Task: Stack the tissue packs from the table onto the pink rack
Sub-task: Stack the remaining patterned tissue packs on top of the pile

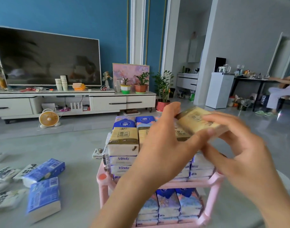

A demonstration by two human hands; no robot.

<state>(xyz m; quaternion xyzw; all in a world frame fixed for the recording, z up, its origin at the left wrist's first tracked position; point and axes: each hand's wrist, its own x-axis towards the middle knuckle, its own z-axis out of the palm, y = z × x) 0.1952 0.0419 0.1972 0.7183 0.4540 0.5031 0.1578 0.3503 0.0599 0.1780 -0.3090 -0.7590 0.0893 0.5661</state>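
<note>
Tan-gold wrapping with dark printed labels covers the tissue pack (196, 120), which is held tilted just above the right side of the pink rack (103, 178). The rack's top tier carries matching tan packs (123, 137) over blue-and-white ones. Left grip (160, 150) and right grip (244, 162) both clasp it between thumb and fingers.

Above the pink plastic rack (213, 195), both grips held one tan rectangular tissue pack (196, 120), tilted. The left grip (162, 145) pinched its left end and the right grip (239, 153) curled round its right end. Stacked tan, white and blue packs (123, 140) filled the rack's top. Blue floral packs (169, 204) filled its lower shelf. Left of the rack, two blue plastic-wrapped packs (45, 169) lay on the grey desk (78, 186).
</note>
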